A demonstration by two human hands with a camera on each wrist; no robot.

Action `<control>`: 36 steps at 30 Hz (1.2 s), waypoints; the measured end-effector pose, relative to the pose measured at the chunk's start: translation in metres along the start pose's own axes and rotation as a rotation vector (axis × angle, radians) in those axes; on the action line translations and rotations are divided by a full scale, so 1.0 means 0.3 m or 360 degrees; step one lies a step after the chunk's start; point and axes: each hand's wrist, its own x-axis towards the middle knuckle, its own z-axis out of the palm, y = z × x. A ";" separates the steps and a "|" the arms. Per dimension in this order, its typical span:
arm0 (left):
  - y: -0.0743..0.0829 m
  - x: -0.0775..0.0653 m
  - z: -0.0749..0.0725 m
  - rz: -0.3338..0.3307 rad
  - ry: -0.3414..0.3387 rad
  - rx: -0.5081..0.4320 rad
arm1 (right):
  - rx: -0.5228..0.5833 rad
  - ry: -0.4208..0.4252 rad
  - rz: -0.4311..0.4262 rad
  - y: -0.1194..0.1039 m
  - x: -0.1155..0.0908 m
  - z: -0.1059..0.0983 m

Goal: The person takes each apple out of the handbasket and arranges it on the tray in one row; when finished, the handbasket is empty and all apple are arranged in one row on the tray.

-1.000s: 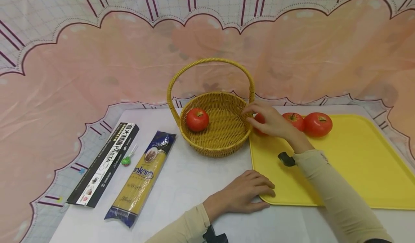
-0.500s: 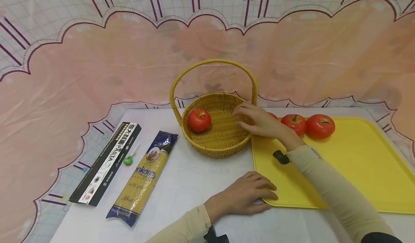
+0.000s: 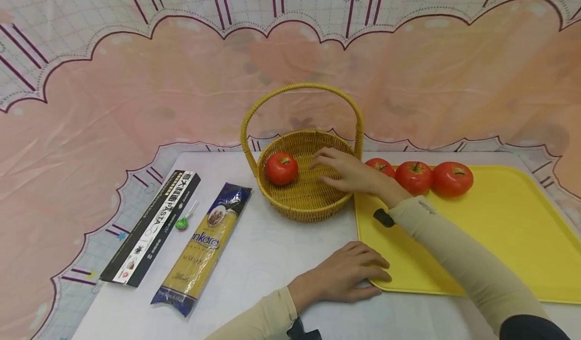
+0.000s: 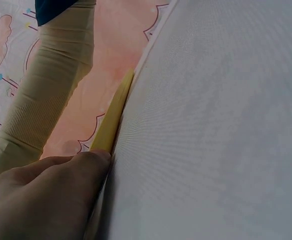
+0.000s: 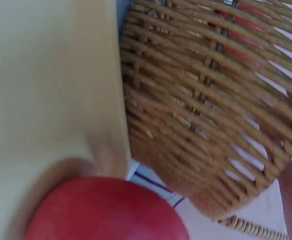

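Observation:
My right hand [image 3: 347,172] hovers over the right side of the wicker basket [image 3: 308,210], fingers loosely bent, holding nothing. Left of those fingers, a red tomato [image 3: 282,169] lies inside the basket. On the yellow tray [image 3: 513,229], along its back left edge, sit three more tomatoes: one partly behind my right wrist [image 3: 380,166], one in the middle [image 3: 413,178], one at the right [image 3: 452,179]. My left hand [image 3: 342,273] rests at the tray's near left corner, fingers relaxed. In the right wrist view, basket weave [image 5: 211,90] stands beside a tomato [image 5: 108,212].
Left of the basket lie a pack of spaghetti [image 3: 199,251], a green-wrapped lollipop [image 3: 182,223] and a black pasta box [image 3: 152,229]. The basket's tall handle [image 3: 301,85] arches above it. A patterned cloth [image 3: 190,88] hangs behind the white table [image 3: 254,279].
My right hand has moved left from the basket's right rim to over its inside, uncovering more of the leftmost tray tomato. The left hand stays at the tray corner.

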 end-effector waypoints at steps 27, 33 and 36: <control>0.004 0.003 0.000 -0.0003 -0.0019 -0.0058 | -0.0083 -0.0225 -0.0063 -0.012 0.139 0.060; 0.003 0.003 0.004 -0.0004 -0.0011 -0.0023 | -0.0058 -0.0306 -0.0075 -0.010 0.166 0.065; 0.003 -0.002 0.004 -0.0024 -0.0033 -0.0013 | -0.0019 -0.0388 -0.0049 -0.013 0.187 0.078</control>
